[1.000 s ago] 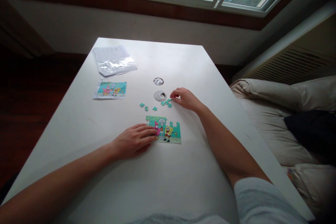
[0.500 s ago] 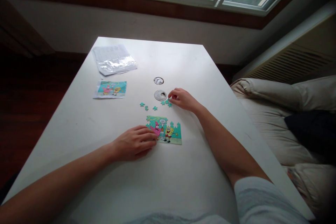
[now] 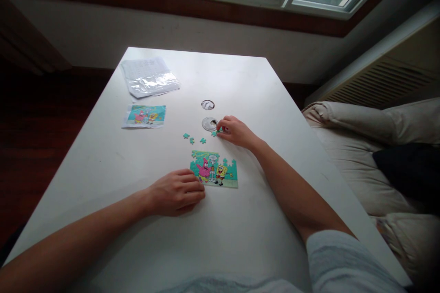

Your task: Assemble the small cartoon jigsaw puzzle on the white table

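A partly joined jigsaw puzzle (image 3: 225,178) with cartoon figures lies on the table, its top edge uneven. My left hand (image 3: 182,191) rests palm down by its lower left corner, fingers loosely bent and holding nothing. Beyond the puzzle, my right hand (image 3: 235,132) has its fingertips pinched on a small teal puzzle piece (image 3: 221,130), mostly hidden by the fingers. A few loose pieces (image 3: 203,140) lie to the left of that hand, and another piece (image 3: 213,133) is right by its fingertips.
A picture sheet (image 3: 146,116) of the same figures lies to the left on the white table (image 3: 240,82). Behind it are papers in a clear plastic sleeve (image 3: 151,78). Two round inserts, a nearer one (image 3: 208,124) and a farther one (image 3: 207,105), are set in the tabletop. A sofa (image 3: 338,160) stands at the right.
My right hand has shifted slightly left, over the loose pieces. My left hand has slid a little down, uncovering more of the puzzle's left side.
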A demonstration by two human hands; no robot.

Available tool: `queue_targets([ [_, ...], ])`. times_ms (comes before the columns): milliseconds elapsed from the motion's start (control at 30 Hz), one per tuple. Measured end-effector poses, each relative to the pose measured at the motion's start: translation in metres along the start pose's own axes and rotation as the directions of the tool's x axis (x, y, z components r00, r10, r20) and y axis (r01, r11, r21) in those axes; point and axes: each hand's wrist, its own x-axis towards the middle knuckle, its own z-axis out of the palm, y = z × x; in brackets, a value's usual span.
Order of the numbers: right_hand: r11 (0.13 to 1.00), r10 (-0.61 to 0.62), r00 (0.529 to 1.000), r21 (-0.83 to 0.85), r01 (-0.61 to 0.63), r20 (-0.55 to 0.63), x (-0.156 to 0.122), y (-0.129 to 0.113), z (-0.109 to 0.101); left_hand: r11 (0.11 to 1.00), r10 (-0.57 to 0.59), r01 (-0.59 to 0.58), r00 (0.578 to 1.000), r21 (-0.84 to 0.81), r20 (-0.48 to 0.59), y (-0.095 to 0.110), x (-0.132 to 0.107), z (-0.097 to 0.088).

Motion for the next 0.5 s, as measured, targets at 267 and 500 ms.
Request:
queue_targets([
  [267, 0.999, -0.030, 0.997, -0.017, 0.029, -0.065, 0.001, -0.012, 0.006, 1.000, -0.008, 0.008, 1.000, 0.013, -0.014, -0.002, -0.003, 0.004],
  [500, 0.975, -0.221, 0.975, 0.035, 0.221, -0.010, 0.002, -0.051, 0.022, 0.968, -0.226, 0.228, 0.974, 0.107, -0.032, -0.003, -0.002, 0.011],
])
